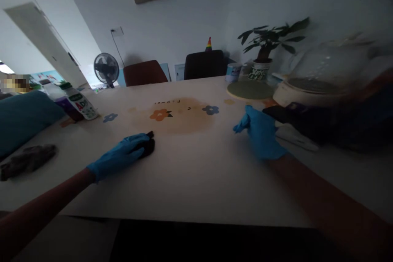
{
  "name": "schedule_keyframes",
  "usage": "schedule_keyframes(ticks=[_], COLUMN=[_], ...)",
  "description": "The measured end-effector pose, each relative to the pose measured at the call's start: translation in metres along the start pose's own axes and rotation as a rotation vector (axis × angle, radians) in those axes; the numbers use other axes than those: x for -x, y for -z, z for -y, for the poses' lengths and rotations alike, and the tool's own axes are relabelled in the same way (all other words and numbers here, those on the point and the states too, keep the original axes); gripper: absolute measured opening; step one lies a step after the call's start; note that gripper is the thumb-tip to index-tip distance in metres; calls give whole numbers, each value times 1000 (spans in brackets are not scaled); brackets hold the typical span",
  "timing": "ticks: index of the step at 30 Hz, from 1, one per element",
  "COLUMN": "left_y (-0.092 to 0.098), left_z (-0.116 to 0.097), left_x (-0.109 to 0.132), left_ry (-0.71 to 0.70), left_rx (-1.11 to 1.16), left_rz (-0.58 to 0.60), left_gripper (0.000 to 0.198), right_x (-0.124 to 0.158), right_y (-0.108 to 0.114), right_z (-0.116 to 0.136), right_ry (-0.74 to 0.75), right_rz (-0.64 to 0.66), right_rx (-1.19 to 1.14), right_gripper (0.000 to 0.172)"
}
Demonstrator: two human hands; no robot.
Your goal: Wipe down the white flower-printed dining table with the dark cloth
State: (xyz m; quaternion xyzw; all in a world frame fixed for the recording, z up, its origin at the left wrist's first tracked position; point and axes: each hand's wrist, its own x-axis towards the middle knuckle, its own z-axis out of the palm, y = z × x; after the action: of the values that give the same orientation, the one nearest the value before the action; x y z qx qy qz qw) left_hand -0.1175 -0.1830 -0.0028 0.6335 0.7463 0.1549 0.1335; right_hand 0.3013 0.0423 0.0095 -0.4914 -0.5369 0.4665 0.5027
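My left hand [123,155], in a blue glove, rests on the white table with its fingers over a small black bundle [149,146] that looks like cloth. Part of this bundle is covered by the fingers. To the right, my right hand [260,131], also gloved in blue, is held over the table with its fingers bent and drawn together. Nothing shows between those fingertips. Beside it lie a pale cloth item [296,136] and a dark cloth heap [319,127], blurred at the right. A crumpled dark grey cloth [29,159] lies at the far left.
Two bottles [80,102] stand at the left by a teal cushion [27,110]. At the back right are a round green mat [250,89], a can [233,72], a potted plant [260,67] and a large clear-lidded container [316,86]. Two chairs [204,64] stand behind the table [190,172].
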Motion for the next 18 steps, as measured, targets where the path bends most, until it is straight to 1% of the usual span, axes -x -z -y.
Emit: schedule_keyframes(ticks=[3, 5, 8, 10, 14, 16, 18], left_y=[-16, -28, -46, -59, -87, -99, -107], left_z=[-43, -73, -116, -145, -200, -223, -240], left_x=[-15, -35, -72, -95, -136, -153, -168], left_ry=[-116, -214, -366, -444, -558, -578, -595], left_rx=[-13, -1, 23, 3, -150, -219, -260], left_rz=[89, 143, 192, 183, 140, 114, 92], left_gripper=[61, 61, 64, 62, 47, 42, 37], right_x=[0, 4, 12, 15, 16, 13, 9], right_y=[-2, -2, 0, 3, 7, 8, 9], right_z=[-1, 2, 8, 14, 18, 15, 10], right_ry=[31, 62, 68, 67, 87, 128, 171], right_rz=[77, 100, 81, 57, 7, 6, -1], right_rx=[-27, -22, -10, -11, 19, 50, 76], right_gripper=[68, 68, 70, 70, 64, 64, 65])
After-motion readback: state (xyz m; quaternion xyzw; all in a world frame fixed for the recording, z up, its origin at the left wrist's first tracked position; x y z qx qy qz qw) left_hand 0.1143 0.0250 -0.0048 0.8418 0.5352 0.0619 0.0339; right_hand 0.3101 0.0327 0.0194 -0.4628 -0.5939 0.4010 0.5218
